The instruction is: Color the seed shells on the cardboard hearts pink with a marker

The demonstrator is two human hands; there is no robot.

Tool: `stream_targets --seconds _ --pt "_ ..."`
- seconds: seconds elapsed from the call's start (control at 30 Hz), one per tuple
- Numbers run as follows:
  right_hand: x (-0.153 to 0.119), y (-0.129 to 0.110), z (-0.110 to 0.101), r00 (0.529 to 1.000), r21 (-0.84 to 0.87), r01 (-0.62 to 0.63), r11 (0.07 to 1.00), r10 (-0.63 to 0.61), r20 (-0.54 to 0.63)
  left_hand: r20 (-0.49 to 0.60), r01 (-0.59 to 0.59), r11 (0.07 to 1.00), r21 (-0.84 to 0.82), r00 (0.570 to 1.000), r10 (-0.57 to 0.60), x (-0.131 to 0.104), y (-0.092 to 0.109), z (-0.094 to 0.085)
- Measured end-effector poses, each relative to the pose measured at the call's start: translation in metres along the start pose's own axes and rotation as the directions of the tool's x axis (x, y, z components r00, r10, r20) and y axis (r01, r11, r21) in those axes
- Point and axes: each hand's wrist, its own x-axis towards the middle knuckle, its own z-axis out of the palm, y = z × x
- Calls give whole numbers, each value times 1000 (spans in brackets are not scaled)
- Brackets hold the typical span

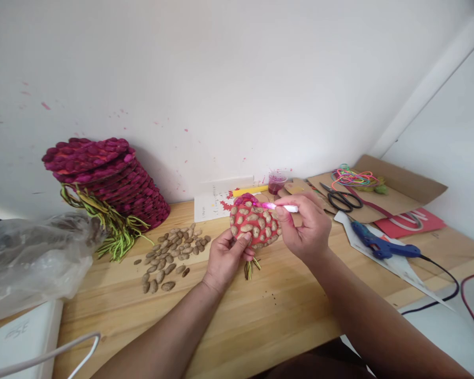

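Note:
My left hand (229,253) grips the lower left edge of a red round disc (247,223) studded with tan unshelled peanuts, thumb on its face. The disc's top edge is coated in magenta paint, and a tuft of yellow-green strings (252,268) hangs below it. My right hand (306,225) pinches a white-handled paintbrush (287,208). Its pink-stained tip touches or nearly touches the painted top part of the disc. Loose peanuts (174,250) lie scattered on the table left of my left hand.
A stack of magenta-painted discs (114,176) with strings leans at the wall. Behind my hands are a paint cup (276,182) and a stained sheet (205,202). To the right lie black scissors (343,200), a cardboard tray (403,181) and a blue glue gun (383,245). A plastic bag (35,263) sits left.

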Motion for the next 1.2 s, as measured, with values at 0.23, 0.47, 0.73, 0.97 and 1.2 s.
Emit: stream_targets --seconds 0.23,0.47,0.73,0.97,1.2 --pt "0 1 1 998 59 -62 996 61 16 -2 17 1000 -3 1000 -17 -1 1 1" --pt "-2 0 1 995 108 -102 989 102 4 -9 17 1000 11 1000 -17 -2 5 4" --pt "-6 10 3 981 145 -192 971 192 10 15 17 1000 -6 1000 -17 -1 3 3" --pt "-6 10 3 984 174 -180 968 180 16 27 21 1000 5 999 -22 -2 3 2" --pt "-9 14 6 975 185 -219 958 220 18 39 36 999 15 999 -37 -3 4 3"
